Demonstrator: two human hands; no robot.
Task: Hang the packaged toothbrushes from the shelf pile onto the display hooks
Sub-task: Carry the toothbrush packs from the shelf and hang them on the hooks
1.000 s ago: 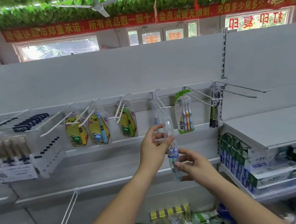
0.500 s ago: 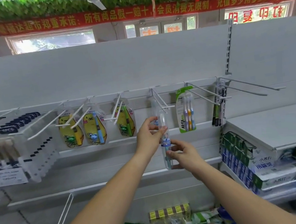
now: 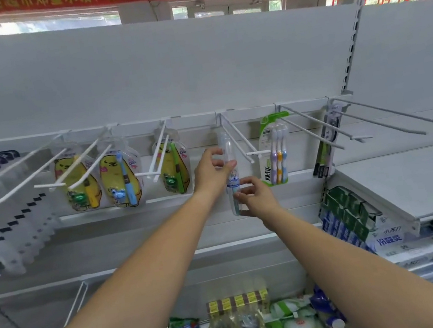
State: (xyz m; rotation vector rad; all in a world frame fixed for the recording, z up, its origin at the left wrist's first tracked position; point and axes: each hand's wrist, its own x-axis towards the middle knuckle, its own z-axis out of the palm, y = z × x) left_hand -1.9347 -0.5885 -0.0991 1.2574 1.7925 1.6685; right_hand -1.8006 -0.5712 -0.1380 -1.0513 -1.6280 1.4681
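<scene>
A slim clear toothbrush pack with a blue label stands upright in front of the white back panel. My left hand pinches its upper part between thumb and fingers. My right hand pinches its lower part from the right. The pack's top is level with the white double hook at the middle of the rail, just left of the hook's prongs. A similar clear pack hangs at the back of that hook. The pile of packaged goods lies on the shelf below.
Yellow bear toothbrush packs hang on hooks to the left. A green multi-brush pack hangs right of my hands. Long bare hooks jut out at the right. A grey shelf with boxed goods under it is at right.
Both hands have carried the clear pack upward and closer to the middle hook. The view has moved nearer to the rail.
</scene>
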